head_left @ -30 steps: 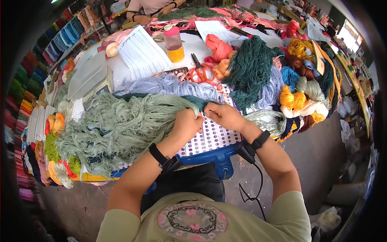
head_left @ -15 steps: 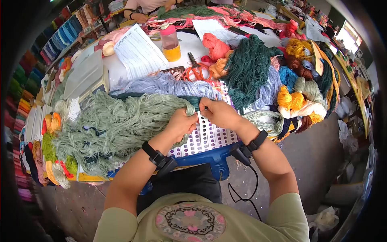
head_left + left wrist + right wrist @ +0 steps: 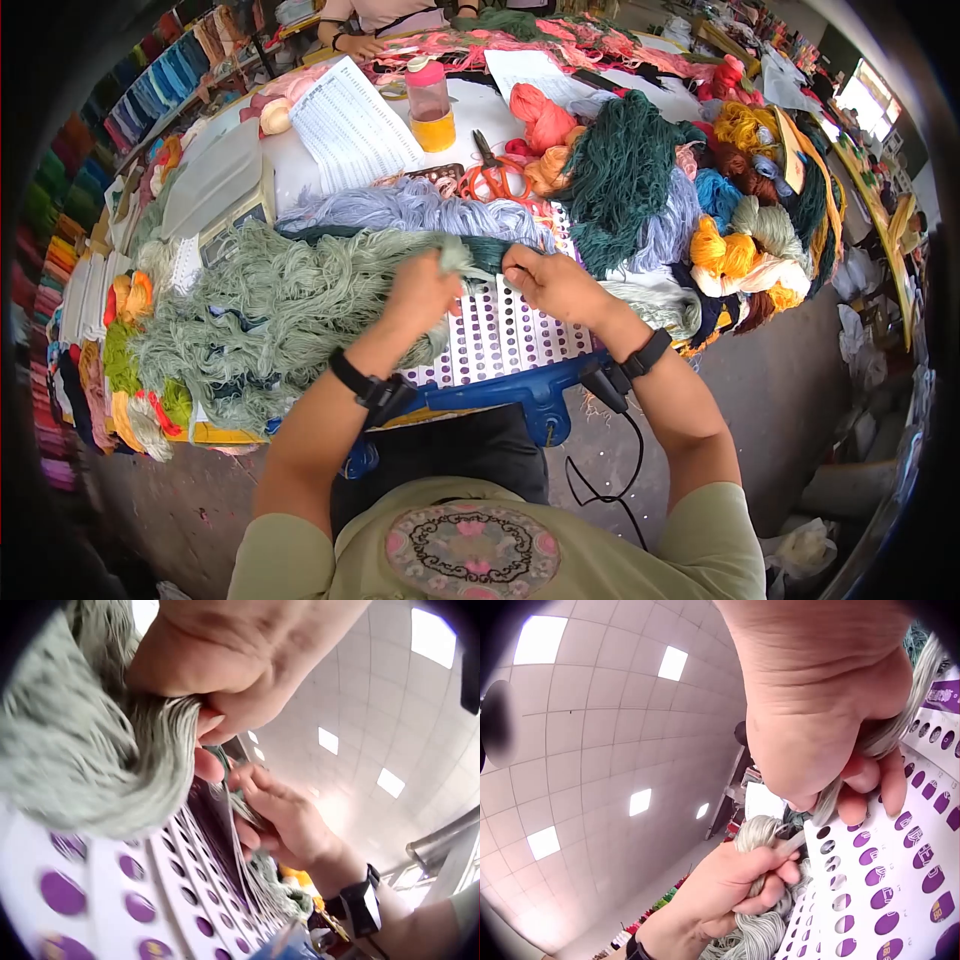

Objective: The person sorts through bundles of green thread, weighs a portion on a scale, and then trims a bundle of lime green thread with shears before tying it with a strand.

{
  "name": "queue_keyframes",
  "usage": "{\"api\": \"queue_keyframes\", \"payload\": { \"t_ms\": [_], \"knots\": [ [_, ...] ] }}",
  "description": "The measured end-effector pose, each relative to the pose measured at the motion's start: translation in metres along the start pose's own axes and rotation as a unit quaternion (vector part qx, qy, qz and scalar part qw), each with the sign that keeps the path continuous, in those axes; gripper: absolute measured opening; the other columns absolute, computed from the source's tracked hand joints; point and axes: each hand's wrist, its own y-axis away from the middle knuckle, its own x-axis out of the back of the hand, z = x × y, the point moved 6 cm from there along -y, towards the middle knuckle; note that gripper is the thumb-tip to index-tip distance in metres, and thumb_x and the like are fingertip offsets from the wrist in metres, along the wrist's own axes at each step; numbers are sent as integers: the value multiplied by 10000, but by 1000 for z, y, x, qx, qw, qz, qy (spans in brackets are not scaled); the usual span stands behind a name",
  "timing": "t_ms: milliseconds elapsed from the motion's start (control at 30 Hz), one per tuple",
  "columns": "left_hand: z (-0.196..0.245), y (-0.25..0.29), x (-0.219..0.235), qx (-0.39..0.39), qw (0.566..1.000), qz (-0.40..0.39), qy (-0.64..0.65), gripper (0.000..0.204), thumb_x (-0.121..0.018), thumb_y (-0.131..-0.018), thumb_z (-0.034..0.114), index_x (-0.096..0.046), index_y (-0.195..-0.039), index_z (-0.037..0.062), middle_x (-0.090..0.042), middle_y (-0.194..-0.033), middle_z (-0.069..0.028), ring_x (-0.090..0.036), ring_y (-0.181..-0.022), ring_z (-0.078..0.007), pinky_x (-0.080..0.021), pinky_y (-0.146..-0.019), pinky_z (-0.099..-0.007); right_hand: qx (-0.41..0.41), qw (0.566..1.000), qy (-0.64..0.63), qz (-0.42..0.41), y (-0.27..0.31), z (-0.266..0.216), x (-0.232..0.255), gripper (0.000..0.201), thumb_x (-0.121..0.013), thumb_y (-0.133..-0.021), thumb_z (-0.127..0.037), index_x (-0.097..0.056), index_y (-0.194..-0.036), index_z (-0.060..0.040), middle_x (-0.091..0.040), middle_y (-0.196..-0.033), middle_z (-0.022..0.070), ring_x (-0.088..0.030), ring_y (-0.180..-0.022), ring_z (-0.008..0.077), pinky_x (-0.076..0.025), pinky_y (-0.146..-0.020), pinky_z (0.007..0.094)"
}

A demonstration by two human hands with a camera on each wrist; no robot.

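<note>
A large loose heap of pale green thread [image 3: 290,290] covers the front left of the table. My left hand [image 3: 418,295] grips a thick folded bunch of it at the heap's right end. In the left wrist view, that bunch [image 3: 176,746] loops down from under the fingers. Just to the right, my right hand [image 3: 555,285] pinches a thin pale strand [image 3: 826,806] whose tail runs out past the palm. The strand lies over white cards [image 3: 490,335] with rows of holes and purple spots, spread beneath both hands.
Lavender thread [image 3: 420,208] lies behind the heap, with orange-handled scissors [image 3: 495,180] beyond. A pink-lidded bottle [image 3: 430,105] and a printed sheet [image 3: 355,125] are farther back. Dark green thread [image 3: 625,180] and several coloured skeins are piled right. Another person [image 3: 385,20] sits opposite.
My left hand has drawn away to the left with its bunch of pale green thread, baring more of the cards. The right hand stays nearly in place.
</note>
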Motion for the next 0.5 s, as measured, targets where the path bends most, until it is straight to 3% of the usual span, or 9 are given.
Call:
{"api": "queue_keyframes", "payload": {
  "t_ms": [67,100,167,267,433,500],
  "knots": [
    [-28,-4,18,75,985,-10,157,151,-512,-857,65,-600,-925,-38,-625,-691,-87,-571,-478,-132,-384,-392,-265,-11,999,-33,-7,2,0,0,169,-538,-945,-266,-531,-1029,-119,-628,-738,198,-617,-747,405,-463,-659,492],
    [-32,-3,22,77,985,-8,154,151,-512,-857,65,-600,-925,-38,-625,-691,-87,-571,-478,-132,-384,-392,-265,-15,999,-34,-9,1,1,-3,175,-549,-940,-268,-533,-1027,-116,-629,-742,190,-618,-750,399,-461,-656,480],
    [-40,1,19,117,966,-83,216,154,-502,-863,71,-604,-907,-37,-628,-707,-83,-546,-478,-116,-370,-398,-251,-18,999,-26,-13,0,1,-4,177,-552,-939,-269,-535,-1026,-116,-629,-738,188,-618,-746,397,-461,-655,479],
    [-36,4,15,122,952,-44,277,144,-528,-872,89,-611,-883,-28,-630,-721,-81,-523,-480,-99,-364,-408,-240,-27,999,-24,-21,-2,1,-6,177,-560,-935,-268,-538,-1022,-116,-627,-731,188,-621,-739,391,-463,-654,476],
    [-32,4,6,78,976,-39,198,122,-611,-878,130,-630,-852,12,-625,-735,-50,-469,-499,-70,-325,-413,-226,-15,999,-44,-14,0,6,-8,198,-579,-925,-271,-540,-1027,-106,-644,-747,163,-635,-737,366,-472,-660,463],
    [-22,11,-2,100,934,-99,328,178,-618,-890,177,-634,-910,1,-643,-790,-50,-453,-522,-52,-321,-413,-214,-24,999,-38,-20,-1,8,-10,206,-583,-922,-275,-541,-1029,-105,-651,-755,155,-639,-740,361,-474,-661,459]
  ]
}}
